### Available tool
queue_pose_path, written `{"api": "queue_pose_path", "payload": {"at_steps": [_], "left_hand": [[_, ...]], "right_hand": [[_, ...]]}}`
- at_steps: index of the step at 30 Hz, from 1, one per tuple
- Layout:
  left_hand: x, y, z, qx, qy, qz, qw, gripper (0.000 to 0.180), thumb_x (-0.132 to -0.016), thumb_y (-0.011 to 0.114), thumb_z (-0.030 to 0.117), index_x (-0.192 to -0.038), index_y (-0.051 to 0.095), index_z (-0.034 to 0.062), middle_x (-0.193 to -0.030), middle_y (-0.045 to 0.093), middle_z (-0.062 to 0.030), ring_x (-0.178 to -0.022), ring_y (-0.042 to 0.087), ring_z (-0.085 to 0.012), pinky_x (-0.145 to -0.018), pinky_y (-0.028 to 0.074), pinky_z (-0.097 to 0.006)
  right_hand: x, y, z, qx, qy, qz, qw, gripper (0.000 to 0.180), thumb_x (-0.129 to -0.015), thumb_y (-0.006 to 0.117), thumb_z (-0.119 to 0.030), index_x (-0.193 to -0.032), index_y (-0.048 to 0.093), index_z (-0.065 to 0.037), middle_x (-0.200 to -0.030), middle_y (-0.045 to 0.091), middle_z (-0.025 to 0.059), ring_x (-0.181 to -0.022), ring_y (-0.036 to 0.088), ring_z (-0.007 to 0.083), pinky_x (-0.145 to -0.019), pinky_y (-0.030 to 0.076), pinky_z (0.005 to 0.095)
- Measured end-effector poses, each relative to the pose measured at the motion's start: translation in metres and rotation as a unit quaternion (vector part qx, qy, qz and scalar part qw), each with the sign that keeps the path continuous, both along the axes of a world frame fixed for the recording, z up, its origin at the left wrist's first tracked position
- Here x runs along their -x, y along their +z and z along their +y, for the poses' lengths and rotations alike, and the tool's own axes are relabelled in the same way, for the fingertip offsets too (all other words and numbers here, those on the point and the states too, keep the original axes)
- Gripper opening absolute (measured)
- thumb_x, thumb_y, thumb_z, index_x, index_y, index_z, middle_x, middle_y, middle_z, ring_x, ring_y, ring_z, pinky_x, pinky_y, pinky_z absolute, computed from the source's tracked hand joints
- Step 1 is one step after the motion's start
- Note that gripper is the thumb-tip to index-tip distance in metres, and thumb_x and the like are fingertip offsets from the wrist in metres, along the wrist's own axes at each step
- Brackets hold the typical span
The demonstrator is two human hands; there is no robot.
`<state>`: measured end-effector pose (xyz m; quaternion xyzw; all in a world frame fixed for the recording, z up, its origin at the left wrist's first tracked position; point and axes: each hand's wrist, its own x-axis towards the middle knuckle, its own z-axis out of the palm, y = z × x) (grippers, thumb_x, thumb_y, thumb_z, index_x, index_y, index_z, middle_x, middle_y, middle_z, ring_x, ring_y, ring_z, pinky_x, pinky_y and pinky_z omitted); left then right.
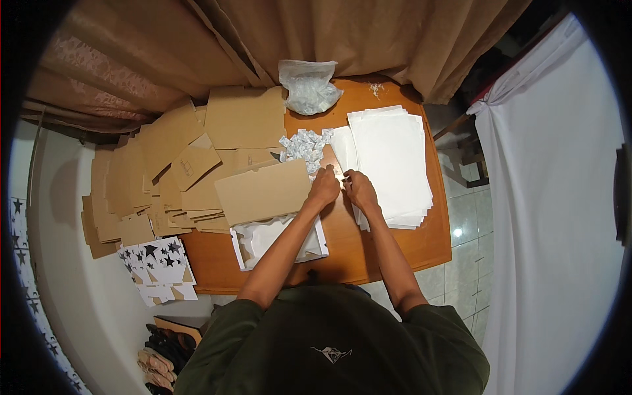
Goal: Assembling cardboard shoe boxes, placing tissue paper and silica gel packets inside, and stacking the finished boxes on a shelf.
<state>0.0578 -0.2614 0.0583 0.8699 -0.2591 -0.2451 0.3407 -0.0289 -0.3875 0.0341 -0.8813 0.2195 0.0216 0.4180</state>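
Close together over the middle of the wooden table, my left hand and my right hand both have their fingers pinched. Something small and pale shows between the fingertips, too small to make out. Just beyond my left hand lies a heap of small white-and-blue packets. My right hand is at the left edge of a stack of white paper sheets. Under my left forearm sits an open shallow white box lined with white paper. A flat brown cardboard piece covers the box's far edge.
Piled flat cardboard pieces fill the table's left side. A clear plastic bag with pale contents stands at the back, near brown curtains. Star-printed sheets hang over the left front edge. Shoes lie below left.
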Motion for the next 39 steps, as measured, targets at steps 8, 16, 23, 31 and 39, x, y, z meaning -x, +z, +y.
{"api": "queue_pose_path", "payload": {"at_steps": [8, 16, 23, 31, 39], "left_hand": [[-0.023, -0.034, -0.016, -0.144, 0.049, 0.053, 0.987, 0.042, -0.088, 0.057, 0.003, -0.125, 0.048, -0.015, -0.131, 0.048, -0.0399, -0.12, 0.054, -0.0532, -0.101, 0.049, -0.052], [-0.009, -0.07, -0.015, -0.095, 0.092, -0.008, 0.991, 0.033, -0.085, 0.065, 0.005, -0.11, 0.054, -0.0133, -0.115, 0.051, -0.0346, -0.102, 0.062, -0.0497, -0.086, 0.056, -0.051], [-0.005, -0.091, -0.014, -0.047, 0.084, -0.097, 0.991, 0.025, -0.077, 0.065, -0.001, -0.098, 0.055, -0.01, -0.103, 0.053, -0.0299, -0.087, 0.066, -0.0448, -0.076, 0.057, -0.047], [-0.005, -0.057, -0.025, -0.047, 0.155, 0.026, 0.986, 0.027, -0.09, 0.06, 0.015, -0.108, 0.057, -0.0051, -0.114, 0.058, -0.0291, -0.1, 0.061, -0.0489, -0.089, 0.05, -0.054], [0.013, -0.018, -0.013, 0.109, 0.044, -0.004, 0.993, 0.029, -0.093, 0.06, 0.019, -0.112, 0.06, -0.0024, -0.102, 0.065, -0.0259, -0.103, 0.062, -0.0446, -0.088, 0.048, -0.05]], "right_hand": [[-0.039, -0.024, -0.01, 0.051, 0.069, -0.044, 0.995, 0.03, -0.086, 0.07, -0.01, -0.115, 0.063, -0.002, -0.106, 0.066, 0.0204, -0.099, 0.065, 0.04, -0.087, 0.053, 0.0464], [-0.051, -0.045, 0.004, 0.081, 0.058, -0.076, 0.992, 0.03, -0.083, 0.069, -0.011, -0.11, 0.061, -0.003, -0.099, 0.06, 0.0207, -0.091, 0.062, 0.0425, -0.075, 0.051, 0.0507], [-0.05, -0.055, 0.008, 0.131, 0.052, -0.082, 0.987, 0.026, -0.083, 0.064, -0.002, -0.109, 0.063, -0.006, -0.1, 0.06, 0.0153, -0.087, 0.064, 0.0384, -0.071, 0.052, 0.047], [-0.043, -0.051, 0.005, 0.024, 0.035, -0.044, 0.998, 0.017, -0.089, 0.061, -0.004, -0.106, 0.064, -0.002, -0.098, 0.061, 0.0218, -0.093, 0.062, 0.0419, -0.078, 0.05, 0.0482], [-0.012, -0.022, -0.012, -0.159, 0.013, -0.133, 0.978, 0.015, -0.093, 0.061, -0.008, -0.106, 0.06, 0.0, -0.086, 0.063, 0.0104, -0.078, 0.061, 0.0225, -0.071, 0.05, 0.034]]}}
